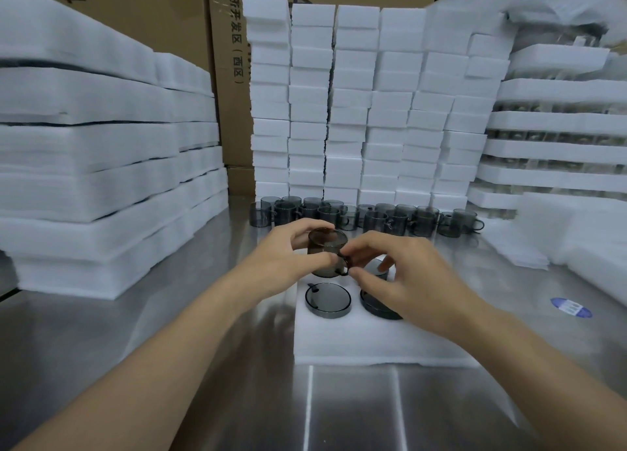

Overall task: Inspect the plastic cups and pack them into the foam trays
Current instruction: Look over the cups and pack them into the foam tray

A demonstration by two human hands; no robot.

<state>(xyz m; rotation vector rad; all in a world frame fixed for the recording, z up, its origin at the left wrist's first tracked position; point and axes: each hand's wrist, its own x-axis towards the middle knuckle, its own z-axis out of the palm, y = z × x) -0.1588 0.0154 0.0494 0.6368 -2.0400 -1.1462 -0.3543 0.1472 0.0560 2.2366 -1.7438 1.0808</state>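
Observation:
A smoky grey plastic cup (pixel 326 252) with a handle hangs just above the far left of the white foam tray (pixel 366 342). My left hand (pixel 288 259) grips its body from the left. My right hand (pixel 403 277) pinches the handle from the right. In the tray, one cup (pixel 327 300) sits sunk in the near left hole. A second cup (pixel 375 306) sits in the near right hole, partly under my right hand. A third cup (pixel 378 266) shows between my right fingers in the far right hole.
Several grey cups (pixel 369 216) stand in rows at the back of the steel table (pixel 152 349). Foam block stacks (pixel 356 111) rise behind them, foam sheets (pixel 101 179) on the left, packed trays (pixel 549 145) on the right. A blue sticker (pixel 571 307) lies right of the tray.

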